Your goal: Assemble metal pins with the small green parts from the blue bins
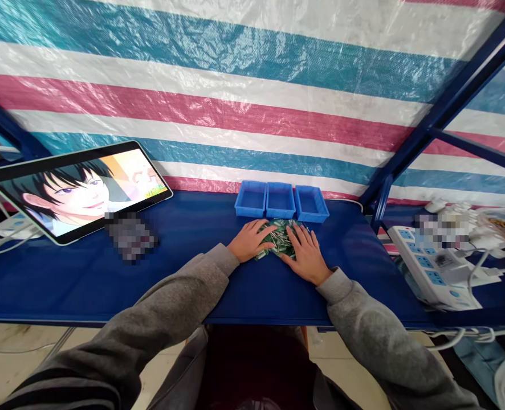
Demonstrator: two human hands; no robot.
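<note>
A pile of small green parts (279,236) lies on the blue table (192,273) just in front of three blue plastic bins (280,200) set side by side. My left hand (249,240) rests on the pile's left side, fingers curled loosely over the parts. My right hand (304,254) lies on the pile's right side with its fingers stretched flat and spread. Both arms wear grey sleeves. The bins look empty from here.
A tablet (77,191) showing a cartoon leans at the left, with a blurred dark object (130,236) beside it. A white power strip (432,267) with cables lies at the right. A striped tarp hangs behind; blue frame bars (444,108) rise at right.
</note>
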